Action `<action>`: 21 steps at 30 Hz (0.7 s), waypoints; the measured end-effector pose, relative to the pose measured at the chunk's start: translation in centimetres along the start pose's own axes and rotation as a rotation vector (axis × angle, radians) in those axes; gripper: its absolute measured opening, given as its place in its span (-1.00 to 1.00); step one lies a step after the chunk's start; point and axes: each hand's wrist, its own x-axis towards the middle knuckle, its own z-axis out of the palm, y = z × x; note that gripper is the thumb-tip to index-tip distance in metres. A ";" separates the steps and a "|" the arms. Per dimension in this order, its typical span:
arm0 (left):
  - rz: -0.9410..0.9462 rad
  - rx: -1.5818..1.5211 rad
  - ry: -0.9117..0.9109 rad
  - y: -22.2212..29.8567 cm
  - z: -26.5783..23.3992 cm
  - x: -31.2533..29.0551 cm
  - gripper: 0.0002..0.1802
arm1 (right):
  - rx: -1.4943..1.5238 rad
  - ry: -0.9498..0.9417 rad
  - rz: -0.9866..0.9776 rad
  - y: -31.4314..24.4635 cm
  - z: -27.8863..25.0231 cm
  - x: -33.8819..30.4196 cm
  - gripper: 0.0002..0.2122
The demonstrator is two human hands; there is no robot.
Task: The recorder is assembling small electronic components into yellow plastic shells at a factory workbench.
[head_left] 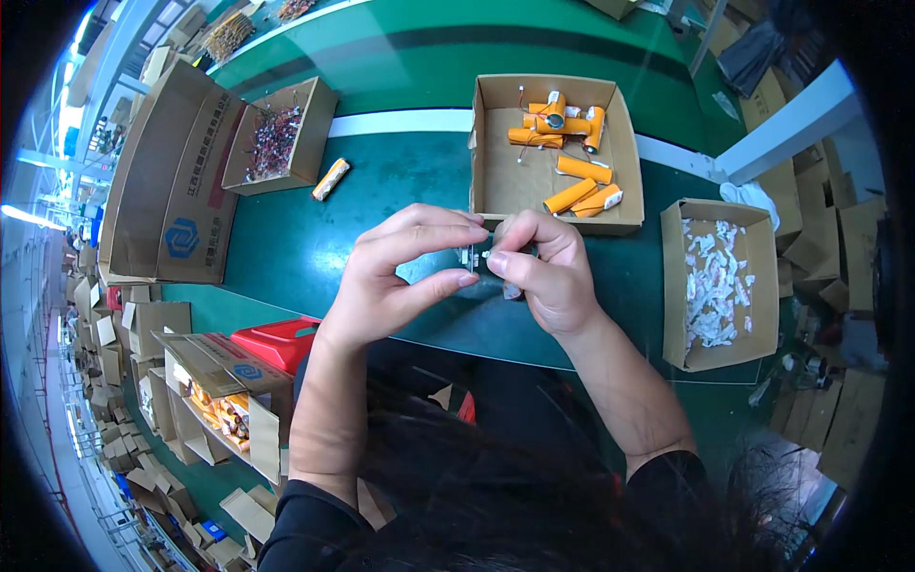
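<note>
Both my hands meet over the green table, just in front of a cardboard box of orange battery packs. My left hand (391,265) curves its thumb and fingers round a small dark-and-silver part (468,257), mostly hidden between the fingertips. Close beside it, my right hand (548,267) is closed in a pinch on a tiny whitish piece (487,254) that looks like a plug. Something small and translucent (512,291) shows under the right fingers. One orange battery pack (331,179) with a pale label lies alone on the table, beyond my left hand.
Ahead stands the open box (489,172) with several wired orange packs. At the right, another box (675,286) contains white scraps. A box (310,143) of dark and red wire pieces sits far left beside a tall carton (162,181). Lower left are a red bin (272,343) and another carton (267,419).
</note>
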 end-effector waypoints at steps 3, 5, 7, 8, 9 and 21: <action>0.006 -0.003 -0.008 0.0 0.0 0.0 -0.56 | -0.007 0.007 0.000 -0.1 0.0 0.1 -0.96; 0.008 -0.004 -0.011 0.0 0.0 0.0 -0.56 | -0.010 0.009 0.000 0.0 0.0 0.1 -0.96; 0.013 -0.007 -0.021 -0.1 0.0 0.0 -0.57 | -0.019 0.013 -0.006 0.0 0.0 0.1 -0.95; 0.016 -0.008 -0.026 -0.1 0.0 0.0 -0.57 | -0.023 0.015 -0.009 0.0 0.0 0.1 -0.95; 0.018 -0.008 -0.030 -0.1 0.1 0.0 -0.57 | -0.028 0.016 -0.012 0.1 0.0 0.1 -0.95; 0.015 0.018 -0.042 -0.1 0.1 -0.1 -0.59 | -0.030 0.010 0.015 0.2 -0.1 0.0 -0.95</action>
